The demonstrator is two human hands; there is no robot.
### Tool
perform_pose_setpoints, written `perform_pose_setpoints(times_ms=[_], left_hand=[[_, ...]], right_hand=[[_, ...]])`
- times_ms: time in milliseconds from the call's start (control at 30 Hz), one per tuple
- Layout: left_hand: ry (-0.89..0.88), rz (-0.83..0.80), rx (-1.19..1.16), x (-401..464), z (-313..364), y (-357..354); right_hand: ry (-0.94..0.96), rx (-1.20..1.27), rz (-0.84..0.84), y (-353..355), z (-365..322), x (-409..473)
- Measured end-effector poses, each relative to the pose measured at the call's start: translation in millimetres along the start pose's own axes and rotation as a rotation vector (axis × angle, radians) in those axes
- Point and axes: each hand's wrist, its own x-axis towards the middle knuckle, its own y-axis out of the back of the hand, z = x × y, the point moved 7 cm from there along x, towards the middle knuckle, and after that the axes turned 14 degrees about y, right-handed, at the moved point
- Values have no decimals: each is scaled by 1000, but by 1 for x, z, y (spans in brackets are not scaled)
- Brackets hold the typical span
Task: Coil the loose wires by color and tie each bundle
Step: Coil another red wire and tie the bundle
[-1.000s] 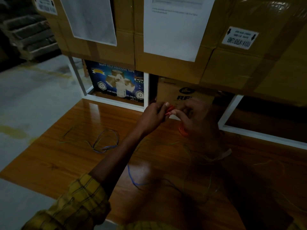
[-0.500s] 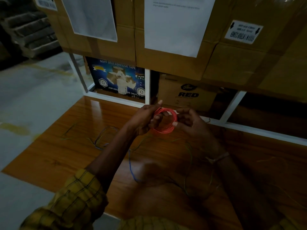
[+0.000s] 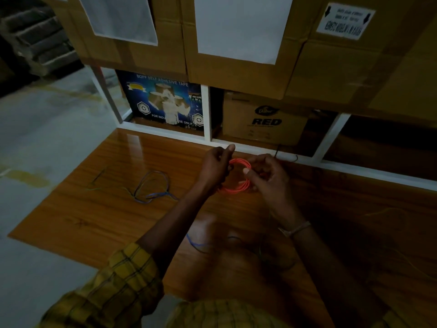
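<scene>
Your left hand point(image 3: 215, 167) and right hand point(image 3: 267, 174) both grasp the thin orange-red wire coil point(image 3: 239, 176) at mid-frame, just above the glossy brown wooden board point(image 3: 99, 209), fingers curled round its opposite sides. A loose loop of blue and grey wire point(image 3: 152, 187) lies on the board to the left, well apart from your hands. Brown cardboard boxes point(image 3: 241, 74) fill the upper frame.
</scene>
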Motion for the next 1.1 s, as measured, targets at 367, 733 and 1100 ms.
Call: perform_pose_setpoints(times_ms=[367, 733, 1100], left_hand=[[156, -241, -123, -9, -12, -47], [277, -504, -243, -16, -22, -115], [227, -288, -262, -14, -40, -185]], right_hand=[[-124, 147, 72, 47, 36, -20], [-235, 221, 95, 116, 67, -37], [-278, 196, 77, 179, 91, -42]])
